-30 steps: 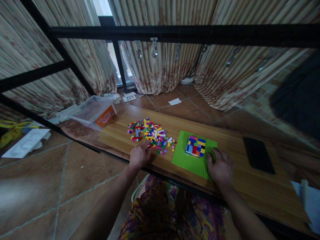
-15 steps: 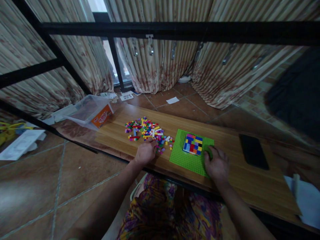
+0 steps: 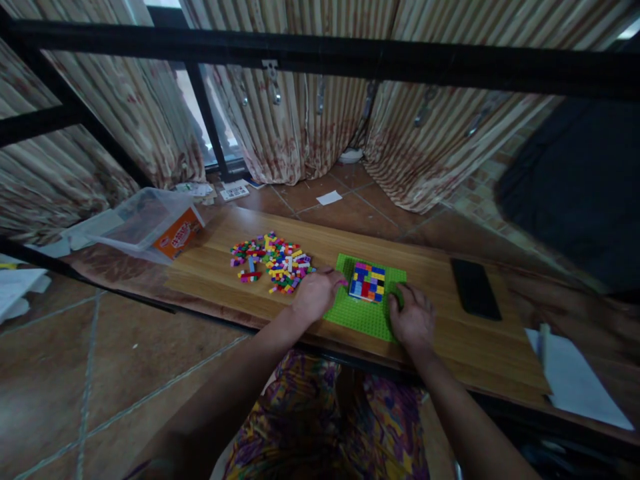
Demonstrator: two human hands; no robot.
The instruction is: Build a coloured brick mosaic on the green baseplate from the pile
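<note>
My left hand (image 3: 316, 295) is over the left part of the green studded baseplate (image 3: 361, 317), its fingertips pinched on a small pink brick (image 3: 343, 283). Just right of that brick, a square block of multicoloured bricks (image 3: 367, 282) sits on the plate. My right hand (image 3: 414, 317) rests at the plate's right edge, thumb and fingers curved and apart, with nothing visible between them. Left of the plate lies a pile of loose toy bricks (image 3: 287, 263), partly hidden behind my left hand.
A clear plastic box (image 3: 135, 223) with an orange label stands at the left end of the wooden board (image 3: 230, 293). Right of the plate lies a black phone-like slab (image 3: 475, 288). White paper (image 3: 583, 380) is at the far right. A dark bar (image 3: 320, 57) crosses beyond the table.
My left hand has moved right from the brick pile to the baseplate, with a pink brick now in its fingers. My right hand stays by the plate's right edge. The view has shifted right.
</note>
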